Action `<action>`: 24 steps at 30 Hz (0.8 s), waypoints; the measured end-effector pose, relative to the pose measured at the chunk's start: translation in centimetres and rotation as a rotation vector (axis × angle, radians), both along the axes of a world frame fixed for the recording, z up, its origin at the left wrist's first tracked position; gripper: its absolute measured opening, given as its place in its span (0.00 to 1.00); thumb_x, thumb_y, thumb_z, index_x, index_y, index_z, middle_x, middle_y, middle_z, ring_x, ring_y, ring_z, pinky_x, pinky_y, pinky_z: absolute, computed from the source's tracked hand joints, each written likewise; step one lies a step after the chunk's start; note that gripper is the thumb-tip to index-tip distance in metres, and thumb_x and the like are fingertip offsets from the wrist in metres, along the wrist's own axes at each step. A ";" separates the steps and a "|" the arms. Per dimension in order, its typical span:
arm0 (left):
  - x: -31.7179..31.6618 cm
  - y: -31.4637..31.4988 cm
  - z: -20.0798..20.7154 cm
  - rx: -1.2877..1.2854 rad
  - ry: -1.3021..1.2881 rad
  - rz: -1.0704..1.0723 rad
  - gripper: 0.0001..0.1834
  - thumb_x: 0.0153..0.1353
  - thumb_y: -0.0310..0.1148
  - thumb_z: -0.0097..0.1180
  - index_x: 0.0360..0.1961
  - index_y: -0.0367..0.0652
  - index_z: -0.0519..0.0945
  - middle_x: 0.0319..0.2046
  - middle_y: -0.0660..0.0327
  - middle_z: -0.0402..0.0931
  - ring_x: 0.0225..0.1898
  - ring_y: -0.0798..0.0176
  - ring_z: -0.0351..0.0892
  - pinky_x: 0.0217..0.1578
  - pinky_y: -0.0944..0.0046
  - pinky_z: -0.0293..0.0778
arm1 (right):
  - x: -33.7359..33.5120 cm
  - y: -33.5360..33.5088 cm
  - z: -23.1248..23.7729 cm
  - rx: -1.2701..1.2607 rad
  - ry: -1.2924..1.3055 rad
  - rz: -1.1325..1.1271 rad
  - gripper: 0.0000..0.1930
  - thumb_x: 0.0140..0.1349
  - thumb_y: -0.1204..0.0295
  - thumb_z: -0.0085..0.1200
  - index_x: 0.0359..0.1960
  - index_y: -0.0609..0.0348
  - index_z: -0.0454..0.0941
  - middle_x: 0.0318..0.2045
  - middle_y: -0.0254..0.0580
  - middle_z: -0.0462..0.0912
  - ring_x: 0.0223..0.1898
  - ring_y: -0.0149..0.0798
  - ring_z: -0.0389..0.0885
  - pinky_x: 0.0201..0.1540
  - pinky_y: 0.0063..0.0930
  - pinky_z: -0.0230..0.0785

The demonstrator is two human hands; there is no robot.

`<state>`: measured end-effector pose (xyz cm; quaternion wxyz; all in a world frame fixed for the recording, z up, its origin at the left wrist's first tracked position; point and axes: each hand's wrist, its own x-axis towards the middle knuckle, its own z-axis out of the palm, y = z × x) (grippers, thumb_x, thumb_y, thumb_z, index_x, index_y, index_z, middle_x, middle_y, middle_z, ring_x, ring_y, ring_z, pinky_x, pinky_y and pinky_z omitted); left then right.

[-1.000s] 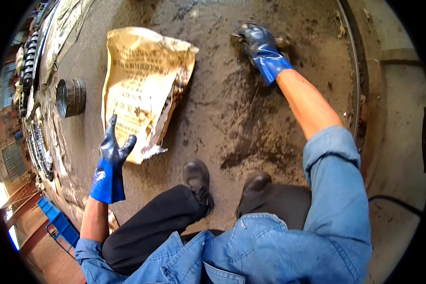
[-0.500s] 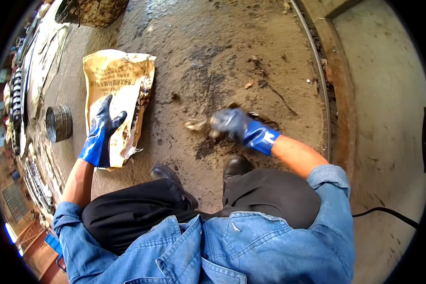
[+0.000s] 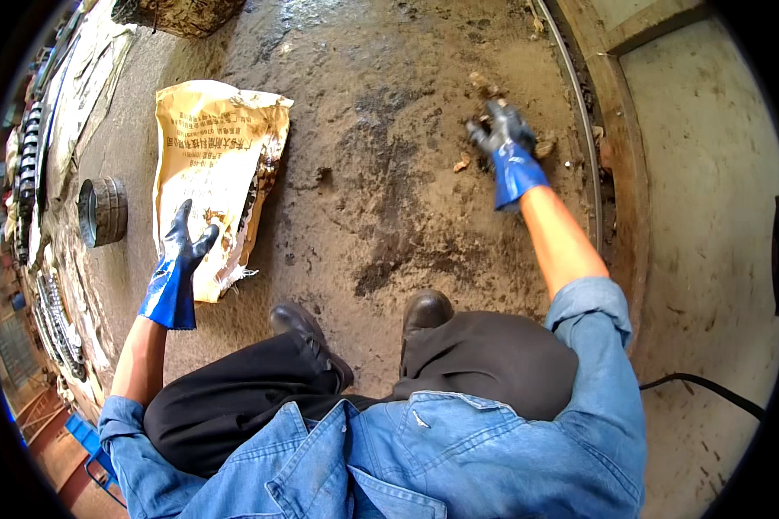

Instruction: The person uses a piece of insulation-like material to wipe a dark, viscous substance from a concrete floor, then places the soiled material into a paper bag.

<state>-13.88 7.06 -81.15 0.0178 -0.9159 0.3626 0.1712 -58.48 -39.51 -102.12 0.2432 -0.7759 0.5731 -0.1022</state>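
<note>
My left hand (image 3: 180, 259), in a blue rubber glove with a dark grimy palm side, lies on a yellowish paper sack (image 3: 203, 156). Its fingers are stretched out and the thumb stands apart. The sack is flat on the dirty ground, torn and dirt-stained along its right side. Farther out on the right, my right hand (image 3: 506, 147) wears a matching glove and has its fingers spread. Clumps of brownish debris (image 3: 485, 84) are just beyond its fingertips, and another clump (image 3: 544, 149) is beside it. A small orange-brown scrap (image 3: 462, 162) lies left of that hand.
A metal ring or short can (image 3: 104, 212) stands left of the sack. At the top left is a dirt-caked container (image 3: 182, 13). A thin metal rail (image 3: 584, 112) and a wooden beam (image 3: 627, 173) run along the right; a black cable (image 3: 705, 382) crosses the pale surface beyond.
My right hand has swung forward and right from near my right boot, and its fingers have spread. The brownish debris near that boot is now beyond the hand. My left hand has slid slightly nearer.
</note>
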 end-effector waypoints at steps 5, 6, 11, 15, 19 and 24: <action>-0.4 -4.8 0.0 -0.013 0.038 -0.069 0.51 0.58 0.56 0.66 0.75 0.37 0.60 0.72 0.40 0.63 0.73 0.40 0.63 0.72 0.51 0.59 | 0.0 5.8 6.1 -0.490 -0.060 0.311 0.18 0.57 0.66 0.65 0.49 0.51 0.81 0.54 0.52 0.82 0.56 0.58 0.80 0.57 0.50 0.75; -1.6 -8.3 -1.9 -0.047 0.072 -0.135 0.52 0.58 0.56 0.66 0.75 0.36 0.60 0.71 0.40 0.64 0.73 0.40 0.63 0.72 0.51 0.59 | -2.2 5.5 6.7 -0.438 0.003 0.266 0.16 0.56 0.68 0.64 0.47 0.52 0.81 0.52 0.52 0.82 0.55 0.59 0.80 0.56 0.51 0.76; -4.4 -9.0 0.4 0.135 0.099 -0.065 0.53 0.56 0.53 0.69 0.75 0.36 0.59 0.71 0.38 0.63 0.73 0.42 0.63 0.74 0.53 0.58 | 0.4 5.3 6.0 -0.217 0.110 0.266 0.18 0.56 0.70 0.60 0.51 0.47 0.81 0.50 0.52 0.82 0.52 0.60 0.81 0.55 0.52 0.75; -6.1 -8.8 0.2 0.114 0.120 -0.113 0.53 0.56 0.56 0.66 0.74 0.34 0.60 0.70 0.39 0.65 0.72 0.41 0.64 0.73 0.54 0.59 | 1.6 2.7 6.3 0.033 -0.059 0.190 0.27 0.57 0.76 0.61 0.61 0.48 0.77 0.57 0.49 0.83 0.60 0.49 0.81 0.62 0.43 0.74; -6.4 -7.7 0.1 0.204 0.080 -0.070 0.55 0.56 0.58 0.67 0.75 0.35 0.59 0.72 0.42 0.62 0.73 0.42 0.62 0.73 0.54 0.59 | 10.3 5.3 9.7 0.005 -0.213 0.538 0.26 0.59 0.80 0.59 0.62 0.52 0.76 0.56 0.48 0.83 0.59 0.50 0.81 0.63 0.40 0.75; -3.2 -6.0 -0.8 0.096 0.098 0.092 0.54 0.56 0.55 0.69 0.75 0.37 0.58 0.71 0.40 0.64 0.73 0.41 0.63 0.73 0.53 0.59 | 13.9 1.0 12.9 0.282 -0.608 0.273 0.21 0.66 0.79 0.56 0.61 0.55 0.75 0.47 0.45 0.86 0.47 0.42 0.86 0.48 0.32 0.82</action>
